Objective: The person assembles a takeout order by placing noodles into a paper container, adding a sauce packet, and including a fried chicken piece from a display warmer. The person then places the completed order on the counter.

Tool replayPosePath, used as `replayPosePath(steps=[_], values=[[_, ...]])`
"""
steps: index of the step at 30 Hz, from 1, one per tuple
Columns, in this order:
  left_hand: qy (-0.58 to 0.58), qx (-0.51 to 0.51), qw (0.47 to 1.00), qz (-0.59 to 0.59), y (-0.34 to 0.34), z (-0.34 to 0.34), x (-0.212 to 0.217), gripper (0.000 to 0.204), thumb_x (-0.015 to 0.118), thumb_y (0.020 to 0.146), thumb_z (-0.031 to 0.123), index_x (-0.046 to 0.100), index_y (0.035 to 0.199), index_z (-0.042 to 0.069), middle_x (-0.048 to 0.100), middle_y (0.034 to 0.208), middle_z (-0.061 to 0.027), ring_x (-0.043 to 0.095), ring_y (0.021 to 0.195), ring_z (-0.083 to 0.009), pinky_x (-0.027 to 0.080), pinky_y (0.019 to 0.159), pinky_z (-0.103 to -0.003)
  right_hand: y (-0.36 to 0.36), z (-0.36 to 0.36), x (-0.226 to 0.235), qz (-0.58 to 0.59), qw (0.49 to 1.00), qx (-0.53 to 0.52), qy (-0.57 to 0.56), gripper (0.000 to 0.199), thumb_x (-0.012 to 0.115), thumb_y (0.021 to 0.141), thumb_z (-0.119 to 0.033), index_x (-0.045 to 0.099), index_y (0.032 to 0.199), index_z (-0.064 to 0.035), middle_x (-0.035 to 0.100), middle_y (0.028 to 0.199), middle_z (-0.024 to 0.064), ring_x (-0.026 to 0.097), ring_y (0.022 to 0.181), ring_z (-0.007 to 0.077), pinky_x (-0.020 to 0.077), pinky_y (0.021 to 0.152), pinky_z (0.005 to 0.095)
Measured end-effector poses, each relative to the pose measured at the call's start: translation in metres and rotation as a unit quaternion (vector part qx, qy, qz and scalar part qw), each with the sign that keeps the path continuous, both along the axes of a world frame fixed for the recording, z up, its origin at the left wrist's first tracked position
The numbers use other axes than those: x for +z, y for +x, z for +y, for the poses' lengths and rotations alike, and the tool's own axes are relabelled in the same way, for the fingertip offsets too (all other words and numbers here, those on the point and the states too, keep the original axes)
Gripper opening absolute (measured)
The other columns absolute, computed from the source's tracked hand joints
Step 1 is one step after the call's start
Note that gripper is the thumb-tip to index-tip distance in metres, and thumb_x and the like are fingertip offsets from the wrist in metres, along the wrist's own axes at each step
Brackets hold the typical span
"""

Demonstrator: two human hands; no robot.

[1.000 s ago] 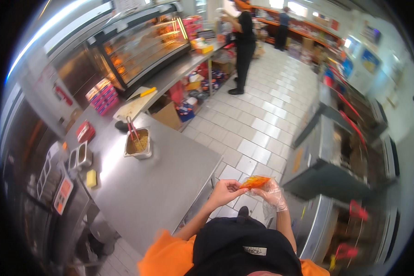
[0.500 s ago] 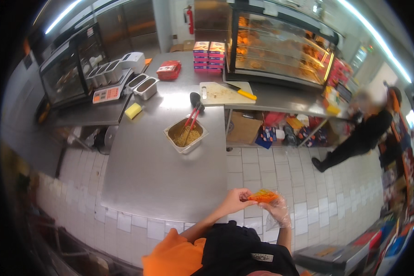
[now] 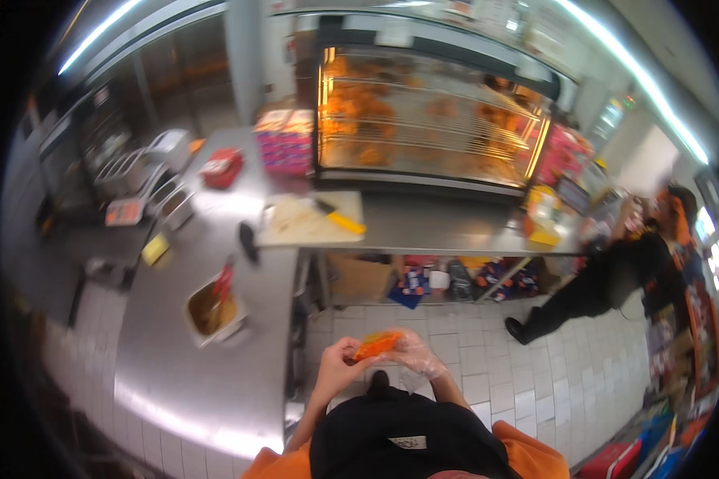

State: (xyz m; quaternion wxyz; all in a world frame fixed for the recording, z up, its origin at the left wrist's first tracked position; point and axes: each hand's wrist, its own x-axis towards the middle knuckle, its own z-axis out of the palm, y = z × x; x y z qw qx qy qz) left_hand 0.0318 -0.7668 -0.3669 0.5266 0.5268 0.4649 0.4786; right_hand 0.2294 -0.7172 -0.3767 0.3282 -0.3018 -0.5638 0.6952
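In front of my black apron [image 3: 399, 423] both hands hold a small, flattish orange item with yellow-green patches [image 3: 378, 345]; its exact kind is too blurred to tell. My left hand [image 3: 337, 363], bare, pinches its left end. My right hand [image 3: 418, 355], in a clear loose plastic glove, closes around the right end. Left of my hands, on the steel table, stands a metal pan [image 3: 236, 321] with tan food in it and red-handled tongs [image 3: 225, 281] leaning inside.
A cutting board [image 3: 287, 219] bears a yellow-handled knife [image 3: 345, 222], with a black utensil [image 3: 248, 241] beside it. Behind stand stacked boxes [image 3: 284, 144] and a lit glass food cabinet [image 3: 431, 112]. A yellow sponge [image 3: 156, 250] lies at left. A person in dark clothes [image 3: 615, 275] stands at right.
The view has swung to the right, so the table and pan now appear farther left. My body faces the floor gap beside the table; both hands still hold the orange item.
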Motion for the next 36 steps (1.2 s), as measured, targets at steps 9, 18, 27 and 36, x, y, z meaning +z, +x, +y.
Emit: replayPosePath(steps=[9,18,27,36], values=[[0.029,-0.124,0.988,0.084,0.158,0.198,0.039,0.039,0.076,0.077,0.006,0.044,0.099,0.004,0.069,0.082,-0.0121,0.065,0.078,-0.0107,0.051,0.067,-0.023,0.170,0.153,0.026,0.024,0.997,-0.062,-0.037,0.039,0.067,0.083,-0.001,0.054,0.120,0.0020,0.063,0.110,0.0092,0.059,0.102,0.0138,0.0492,0.089,0.0278],[0.079,-0.323,0.941,0.069,0.363,0.423,-0.020,0.045,0.080,0.073,0.015,0.052,0.105,0.002,0.070,0.074,-0.0085,0.065,0.066,-0.0113,0.048,0.058,-0.024,0.357,0.280,-0.016,-0.018,0.949,-0.315,-0.012,0.035,0.066,0.083,-0.001,0.057,0.116,0.0012,0.065,0.105,0.0075,0.061,0.095,0.0135,0.0503,0.083,0.0266],[-0.281,-0.536,0.793,0.071,0.622,0.557,-0.099,0.023,0.076,0.079,0.020,0.066,0.093,0.003,0.066,0.078,-0.0039,0.062,0.066,-0.0100,0.051,0.059,-0.023,0.560,0.353,-0.041,-0.083,0.867,-0.484,-0.085,0.039,0.068,0.081,-0.003,0.057,0.118,0.0006,0.066,0.099,0.0073,0.062,0.077,0.0114,0.0513,0.065,0.0237],[-0.431,-0.440,0.788,0.017,0.710,0.587,-0.126,0.017,0.066,0.088,0.020,0.063,0.086,0.004,0.057,0.065,0.0003,0.052,0.053,-0.0099,0.048,0.052,-0.025,0.706,0.460,-0.046,-0.260,0.890,-0.200,-0.318,0.047,0.079,0.073,-0.014,0.060,0.113,0.0020,0.067,0.078,0.0066,0.062,0.064,0.0110,0.0516,0.054,0.0245]])
